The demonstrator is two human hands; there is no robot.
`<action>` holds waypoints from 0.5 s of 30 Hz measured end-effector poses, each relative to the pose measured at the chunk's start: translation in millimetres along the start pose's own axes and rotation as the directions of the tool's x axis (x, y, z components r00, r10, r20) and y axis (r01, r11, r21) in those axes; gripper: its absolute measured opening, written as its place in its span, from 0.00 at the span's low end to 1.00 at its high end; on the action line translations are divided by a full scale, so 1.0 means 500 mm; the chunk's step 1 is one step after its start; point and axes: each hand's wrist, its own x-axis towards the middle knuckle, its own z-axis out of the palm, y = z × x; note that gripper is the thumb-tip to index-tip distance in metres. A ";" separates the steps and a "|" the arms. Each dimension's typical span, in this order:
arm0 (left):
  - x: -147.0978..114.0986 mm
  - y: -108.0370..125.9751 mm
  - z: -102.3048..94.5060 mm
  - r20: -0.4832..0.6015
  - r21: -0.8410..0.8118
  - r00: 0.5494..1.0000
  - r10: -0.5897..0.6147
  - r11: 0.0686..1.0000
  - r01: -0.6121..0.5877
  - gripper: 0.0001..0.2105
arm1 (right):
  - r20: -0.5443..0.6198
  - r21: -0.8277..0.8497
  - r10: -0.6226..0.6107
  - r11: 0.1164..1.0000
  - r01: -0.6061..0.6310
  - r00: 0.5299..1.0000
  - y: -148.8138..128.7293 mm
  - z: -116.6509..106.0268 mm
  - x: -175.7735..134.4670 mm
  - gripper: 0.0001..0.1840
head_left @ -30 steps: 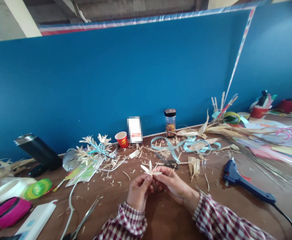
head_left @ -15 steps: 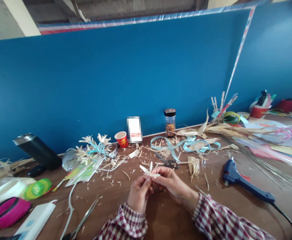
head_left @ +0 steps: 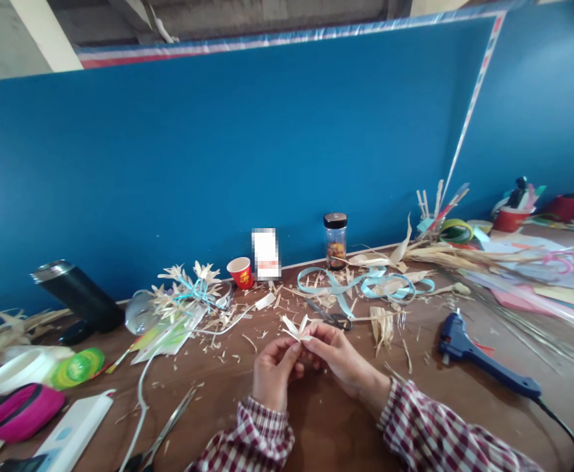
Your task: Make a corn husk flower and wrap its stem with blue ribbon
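Observation:
Between my two hands is a small corn husk flower (head_left: pixel 295 327), its pale pointed petals standing up and fanned outward. My left hand (head_left: pixel 273 372) pinches its base between thumb and fingers. From the other side, the thumb and fingers of my right hand (head_left: pixel 338 357) are closed at the petals' lower edge. Both hands are just above the brown table, with the fingertips almost meeting; the flower's underside is hidden by them. Beyond the hands lie a dark pair of scissors (head_left: pixel 336 320) and a bunched piece of corn husk (head_left: pixel 382 326).
A blue glue gun (head_left: pixel 483 360) with a cord lies at right. Open scissors (head_left: pixel 166 432) and a white cable (head_left: pixel 142 393) are at left. Finished husk flowers (head_left: pixel 188 288), a red paper cup (head_left: pixel 241 274), a jar (head_left: pixel 335 242) and blue ribbon (head_left: pixel 336 288) stand or lie towards the blue partition.
The flower's petals have been turned and drawn more upright; before, they were spread flatter, with one pointing right. My hands have shifted only slightly.

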 end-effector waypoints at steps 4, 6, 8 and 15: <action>0.003 0.001 -0.004 0.004 0.083 0.999 0.046 0.995 -0.046 0.13 | -0.008 -0.050 -0.034 0.998 0.033 0.999 0.007 -0.003 0.004 0.13; 0.004 0.001 -0.006 0.004 0.124 0.998 0.065 0.990 -0.065 0.14 | -0.010 -0.067 -0.054 0.996 0.054 0.998 0.011 -0.005 0.007 0.13; 0.004 -0.002 -0.008 -0.007 0.149 0.997 0.079 0.986 -0.077 0.14 | -0.009 -0.081 -0.068 0.994 0.067 0.998 0.013 -0.007 0.009 0.13; 0.003 -0.001 -0.012 -0.013 0.214 0.995 0.102 0.972 -0.097 0.14 | -0.038 -0.177 -0.092 0.981 0.083 0.995 0.002 -0.004 0.006 0.14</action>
